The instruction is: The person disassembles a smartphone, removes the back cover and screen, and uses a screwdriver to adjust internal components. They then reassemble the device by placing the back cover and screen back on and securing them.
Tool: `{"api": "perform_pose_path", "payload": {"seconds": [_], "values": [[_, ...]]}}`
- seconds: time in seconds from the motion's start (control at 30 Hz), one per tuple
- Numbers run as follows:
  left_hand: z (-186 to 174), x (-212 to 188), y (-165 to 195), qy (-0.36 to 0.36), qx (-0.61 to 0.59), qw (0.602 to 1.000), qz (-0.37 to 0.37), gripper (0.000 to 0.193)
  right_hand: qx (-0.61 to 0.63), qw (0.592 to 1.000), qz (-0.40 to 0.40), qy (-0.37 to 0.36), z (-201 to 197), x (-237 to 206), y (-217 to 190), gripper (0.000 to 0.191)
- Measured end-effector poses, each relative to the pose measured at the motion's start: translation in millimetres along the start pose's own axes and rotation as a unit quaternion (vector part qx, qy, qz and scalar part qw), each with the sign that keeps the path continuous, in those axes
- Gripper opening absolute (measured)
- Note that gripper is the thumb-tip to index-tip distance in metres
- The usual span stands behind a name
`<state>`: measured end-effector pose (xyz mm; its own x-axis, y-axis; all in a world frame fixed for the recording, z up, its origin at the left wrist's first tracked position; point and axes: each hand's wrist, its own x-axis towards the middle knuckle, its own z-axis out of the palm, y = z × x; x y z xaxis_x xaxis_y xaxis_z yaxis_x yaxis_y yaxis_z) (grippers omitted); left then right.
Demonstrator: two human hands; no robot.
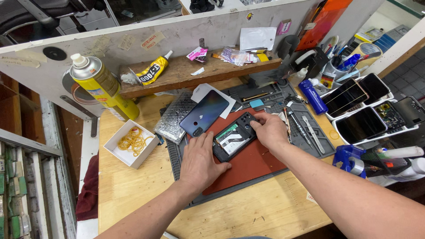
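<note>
Opened phone (233, 138), back removed, flat at centre of red mat (248, 166). Left hand (200, 161) pressed on near-left end, fingers together. Right hand (271, 130) at far-right end, fingertips apparently pinching edge. Blue back cover (204, 112) beside mat's far-left corner.

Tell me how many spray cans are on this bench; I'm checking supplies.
1: a yellow spray can stands at the bench's far left, behind the white box of rubber bands. Others may be hidden among the clutter at right.
</note>
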<state>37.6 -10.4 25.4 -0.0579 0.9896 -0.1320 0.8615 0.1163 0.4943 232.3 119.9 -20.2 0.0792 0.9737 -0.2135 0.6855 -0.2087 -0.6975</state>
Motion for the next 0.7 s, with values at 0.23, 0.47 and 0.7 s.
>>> {"api": "perform_pose_path", "payload": {"seconds": [0.23,0.47,0.7], "values": [[2.6,3.4,-7.3,0.01,0.013,0.999,0.046,0.092,-0.066,0.998,-0.008,-0.013,-1.9,2.8,4.2,0.034],[-0.9,-1.2,-9.0,-0.005,0.049,0.996,0.076,0.089,-0.048,0.998,-0.017,-0.021,-1.1,-11.5,16.2,0.033],[-11.4,25.2,-9.5,-0.012,-0.172,0.983,-0.067,0.083,-0.029,0.996,-0.066,0.057,-19.0,-17.1,22.7,0.026]]}}
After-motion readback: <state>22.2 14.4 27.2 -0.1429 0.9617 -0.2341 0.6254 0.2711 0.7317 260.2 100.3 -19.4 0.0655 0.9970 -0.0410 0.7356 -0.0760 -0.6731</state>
